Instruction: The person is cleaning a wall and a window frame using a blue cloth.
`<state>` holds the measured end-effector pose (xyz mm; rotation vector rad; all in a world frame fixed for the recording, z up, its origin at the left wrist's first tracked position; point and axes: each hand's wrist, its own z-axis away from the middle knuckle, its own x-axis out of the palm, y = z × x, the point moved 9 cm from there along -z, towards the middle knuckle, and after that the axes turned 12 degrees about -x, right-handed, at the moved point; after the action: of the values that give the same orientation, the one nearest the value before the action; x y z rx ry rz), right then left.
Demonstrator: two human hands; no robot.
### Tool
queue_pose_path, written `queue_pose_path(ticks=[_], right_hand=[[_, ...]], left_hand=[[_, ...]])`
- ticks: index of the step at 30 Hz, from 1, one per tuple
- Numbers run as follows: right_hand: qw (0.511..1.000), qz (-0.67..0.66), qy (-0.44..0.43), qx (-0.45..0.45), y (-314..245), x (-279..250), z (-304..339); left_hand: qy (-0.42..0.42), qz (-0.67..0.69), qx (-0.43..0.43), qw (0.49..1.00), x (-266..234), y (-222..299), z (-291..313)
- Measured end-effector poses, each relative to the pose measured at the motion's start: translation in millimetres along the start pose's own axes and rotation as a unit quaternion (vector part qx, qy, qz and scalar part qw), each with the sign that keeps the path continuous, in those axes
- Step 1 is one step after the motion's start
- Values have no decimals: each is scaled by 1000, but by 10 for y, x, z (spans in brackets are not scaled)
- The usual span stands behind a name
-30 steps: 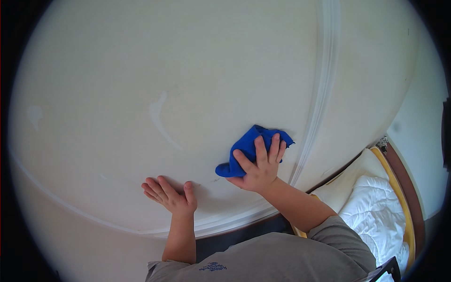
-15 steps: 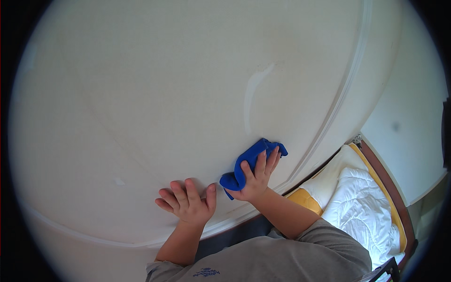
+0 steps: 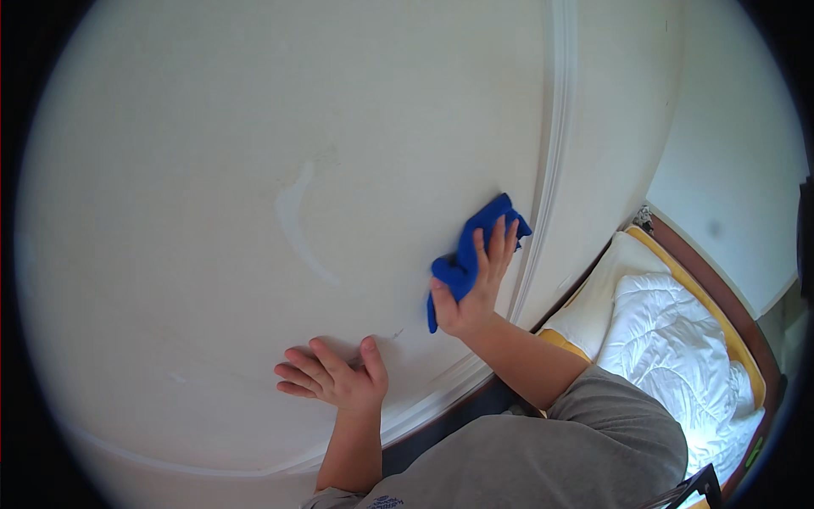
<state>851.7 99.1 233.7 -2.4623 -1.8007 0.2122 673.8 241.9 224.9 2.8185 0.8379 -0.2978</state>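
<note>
A crumpled blue cloth (image 3: 465,259) lies against the pale, framed wall panel (image 3: 212,170). My right hand (image 3: 482,293) presses it there, palm toward the panel, fingers stretched over the cloth near the raised white moulding (image 3: 555,127). Lower and to the left, my left hand (image 3: 339,377) holds nothing; its fingers are spread and its thumb points up. That hand is at the panel, though whether the whole palm touches I cannot tell. A curved whitish patch (image 3: 297,225) and a small dark mark (image 3: 397,333) show on the panel's surface.
At the lower right is a bed with a rumpled white quilt (image 3: 670,348), a yellow-edged mattress (image 3: 750,373) and a brown wooden frame (image 3: 721,288). A white board (image 3: 729,170) rises beyond it. The lower moulding (image 3: 170,462) runs close to my body.
My right hand has moved the blue cloth up and right along the panel, closer to the side moulding. The view has shifted right. My left hand stays spread at the panel.
</note>
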Motion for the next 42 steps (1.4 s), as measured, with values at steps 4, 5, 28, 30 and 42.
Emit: queue_pose_path(ticks=[4, 5, 28, 30, 42], right_hand=[[996, -5, -51, -74, -470, 194, 116], [995, -8, -48, -88, -452, 177, 112], [992, -10, 17, -123, 112, -166, -387], [994, 14, -2, -111, 101, -147, -225], [997, -44, 54, -42, 68, -104, -233]], left_hand=[[1, -10, -12, 1000, -3, 3, 25], [-3, -23, -18, 1000, 9, -28, 37], [-25, -39, 20, 999, -95, -206, 43], [-9, -41, 23, 999, -71, -164, 26], [28, -34, 31, 999, -107, -117, -76]])
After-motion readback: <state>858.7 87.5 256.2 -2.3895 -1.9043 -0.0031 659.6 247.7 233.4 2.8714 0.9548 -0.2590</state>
